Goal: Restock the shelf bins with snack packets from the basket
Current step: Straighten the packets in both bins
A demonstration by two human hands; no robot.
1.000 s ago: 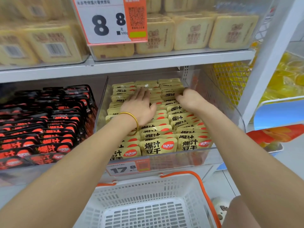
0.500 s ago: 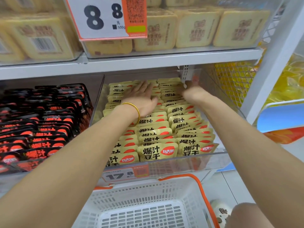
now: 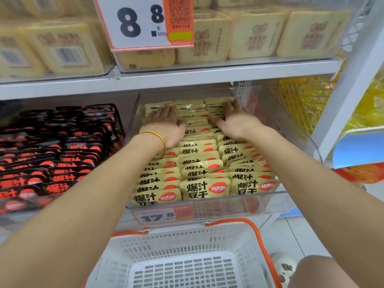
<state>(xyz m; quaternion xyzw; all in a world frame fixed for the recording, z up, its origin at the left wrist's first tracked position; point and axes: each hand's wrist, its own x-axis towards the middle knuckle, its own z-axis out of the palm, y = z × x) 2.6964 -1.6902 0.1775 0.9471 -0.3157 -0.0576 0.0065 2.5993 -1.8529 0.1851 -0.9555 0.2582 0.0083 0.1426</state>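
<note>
The clear bin (image 3: 270,204) is sitting under the shelf board (image 3: 207,77) at 12 o'clock, leaving a low gap. Yellow snack packets (image 3: 204,190) with red ovals are filling it in three tight rows. The left hand (image 3: 164,125) at 11 o'clock and the right hand (image 3: 234,121) at 1 o'clock are lying flat with fingers straight, pressing on the back rows. The white basket (image 3: 187,242) is sitting at 6 o'clock.

Both your hands are in the middle bin (image 3: 239,204), lying flat on the snack packets (image 3: 204,190) toward the back. Your left hand (image 3: 164,125) is on the left row and your right hand (image 3: 234,121) on the right row, with the middle row between them. The basket (image 3: 187,242) sits right below you, in front of that bin. The neighbouring packets (image 3: 62,146) are on your left, a mesh panel (image 3: 301,100) is on your right, and the upper shelf (image 3: 207,75) runs overhead.
</note>
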